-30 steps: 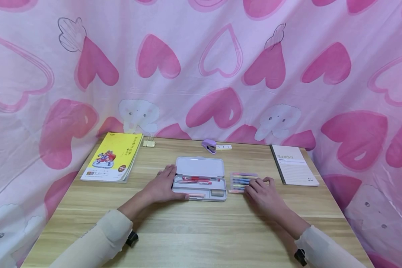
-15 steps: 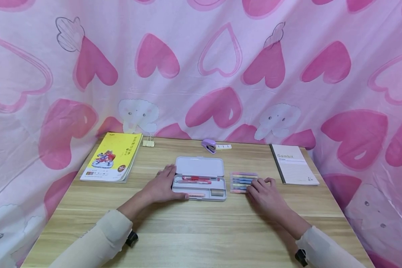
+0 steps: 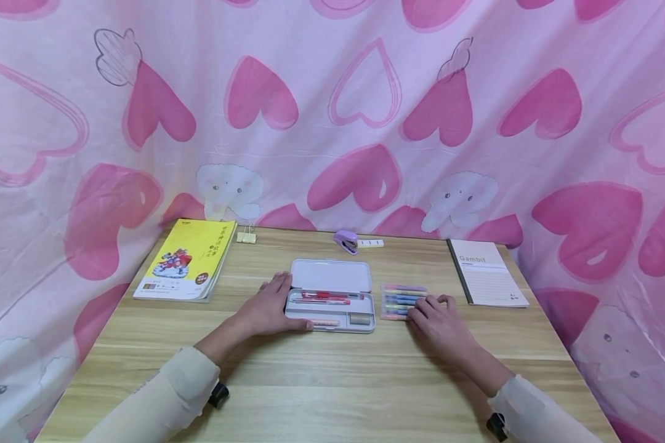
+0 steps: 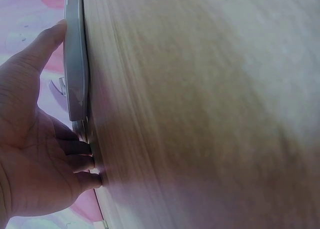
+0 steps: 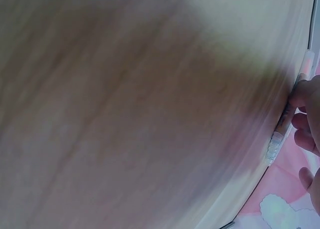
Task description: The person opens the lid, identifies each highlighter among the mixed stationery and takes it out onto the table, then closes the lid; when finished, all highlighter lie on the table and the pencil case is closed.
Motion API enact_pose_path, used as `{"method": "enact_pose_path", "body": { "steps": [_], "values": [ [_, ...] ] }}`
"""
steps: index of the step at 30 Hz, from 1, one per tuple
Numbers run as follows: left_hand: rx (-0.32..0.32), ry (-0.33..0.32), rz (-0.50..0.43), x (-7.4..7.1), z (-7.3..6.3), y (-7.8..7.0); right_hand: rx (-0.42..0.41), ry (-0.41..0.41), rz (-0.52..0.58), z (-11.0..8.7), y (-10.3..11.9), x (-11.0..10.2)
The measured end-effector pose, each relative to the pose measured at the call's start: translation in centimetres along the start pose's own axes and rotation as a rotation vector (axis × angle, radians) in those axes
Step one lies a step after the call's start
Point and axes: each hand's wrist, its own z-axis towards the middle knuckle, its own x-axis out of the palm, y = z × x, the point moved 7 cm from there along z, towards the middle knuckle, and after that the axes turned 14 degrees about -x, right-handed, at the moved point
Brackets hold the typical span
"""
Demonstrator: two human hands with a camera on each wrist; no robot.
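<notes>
An open pencil case (image 3: 330, 277) lies at the table's middle, its lid tipped back. Inside are red pens (image 3: 326, 295), a pale pink stick (image 3: 326, 323) and a grey block (image 3: 359, 319). My left hand (image 3: 263, 307) spans the case's left end; its thumb rests on the front edge, and the fairly straight fingers reach past the end in the left wrist view. To the right lies a clear pack of coloured markers (image 3: 394, 300). My right hand (image 3: 440, 323) holds the pack's right end with bent fingers, hiding part of it. A thumb touches the front marker (image 5: 286, 120) in the right wrist view.
A yellow book (image 3: 191, 255) lies at the left with a binder clip (image 3: 246, 237) beside it. A purple stapler (image 3: 345, 241) and a white strip of staples (image 3: 370, 243) stand at the back. A notebook (image 3: 489, 274) lies at the right.
The front pink marker stuck out left of the pack a second ago; it has shifted right, level with the others, and my right hand moved slightly right. My left hand has stayed put.
</notes>
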Motion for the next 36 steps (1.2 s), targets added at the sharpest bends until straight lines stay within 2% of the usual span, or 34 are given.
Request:
{"method": "enact_pose_path", "body": {
  "steps": [14,21,27,31,36],
  "values": [
    [0.012,-0.01,0.014,0.1,0.2,0.1,0.014,-0.033,0.009,0.1,0.0,-0.3],
    [0.011,-0.01,0.017,0.1,0.1,0.1,0.017,-0.048,0.048,0.7,0.0,-0.5],
    [0.002,-0.005,0.015,0.0,0.0,0.2,-0.016,-0.045,0.101,3.2,0.7,-1.1],
    [0.008,-0.008,0.016,0.0,0.0,0.1,-0.036,-0.013,0.151,5.4,1.7,-1.2],
    [0.01,-0.012,0.012,0.1,0.1,0.1,-0.109,-0.003,0.2,8.1,3.6,-1.0]
  ]
}}
